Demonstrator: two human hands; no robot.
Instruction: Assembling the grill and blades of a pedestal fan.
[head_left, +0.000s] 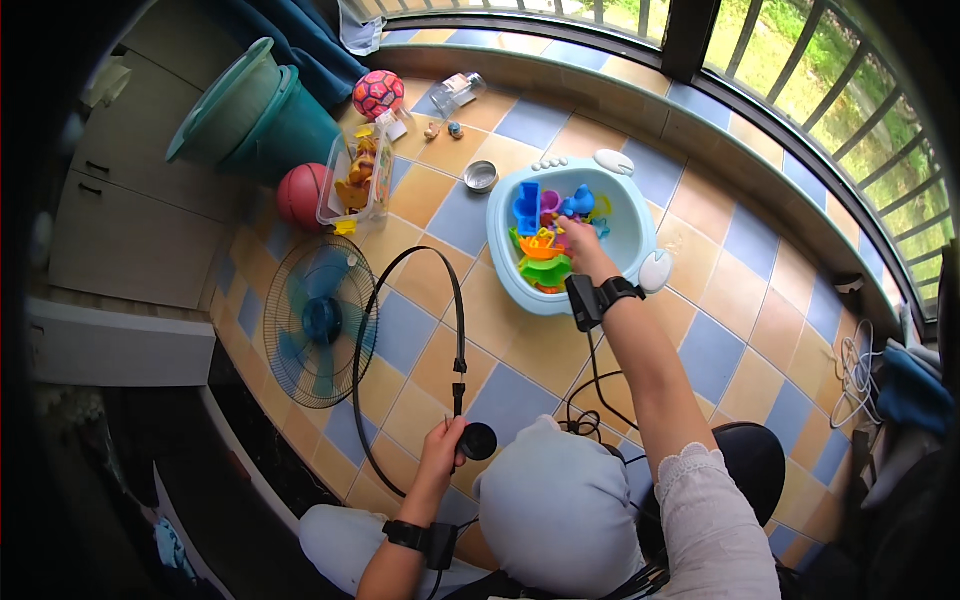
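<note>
Colourful plastic toys (541, 248) lay in a pale-blue basin (508, 272), upper centre; the right hand (579, 243) reached among them, its grip impossible to tell. Lower centre, the left hand (440, 455) curled closed around a black strap (459, 300).

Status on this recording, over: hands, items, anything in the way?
Left hand holding black strap. Right hand in light-blue basin, at toys; grip unclear. Strap overlaps fan in view.

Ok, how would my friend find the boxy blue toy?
On the tiled floor, find the big pale-blue basin. Inside, by its left side and just beyond the right hand, is the boxy blue toy. It's straight-edged, unlike the rounded blue toy to its right.
</note>
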